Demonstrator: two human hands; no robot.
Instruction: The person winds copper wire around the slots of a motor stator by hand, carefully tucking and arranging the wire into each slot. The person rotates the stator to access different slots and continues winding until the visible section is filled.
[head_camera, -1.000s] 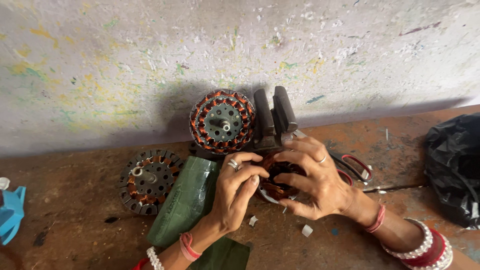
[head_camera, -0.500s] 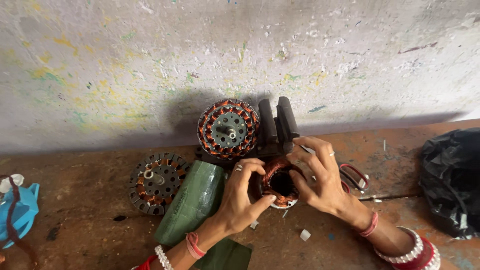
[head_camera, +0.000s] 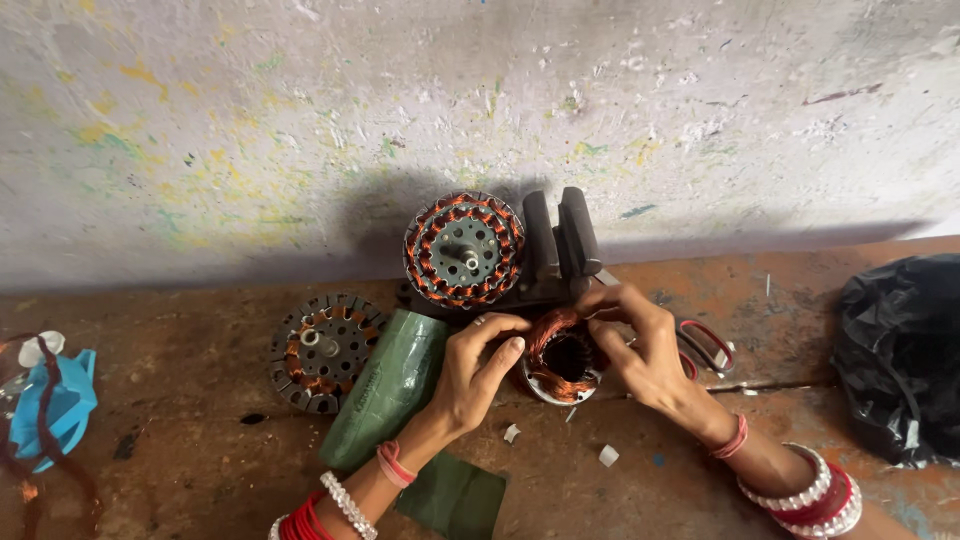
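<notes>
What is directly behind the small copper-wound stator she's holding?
Behind the small stator stands a larger copper-wound stator beside two dark upright blocks, near the wall. Both hands cover its sides.

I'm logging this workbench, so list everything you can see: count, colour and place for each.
Small wound stator: one, copper and silver, centre, held in both hands.
Large wound stator: one, copper and grey, upright against the wall.
Flat stator: one, dark, partly wound, left of centre.
Green roll: one, beside the left wrist.
Green sheet: one, bottom centre.
Dark blocks: two, upright by the wall.
Black bag: one, far right.
Blue object: one, far left.
White scraps: a few, near the hands.
Left hand: grip on the stator's left side.
Right hand: grip on its right side.
</notes>
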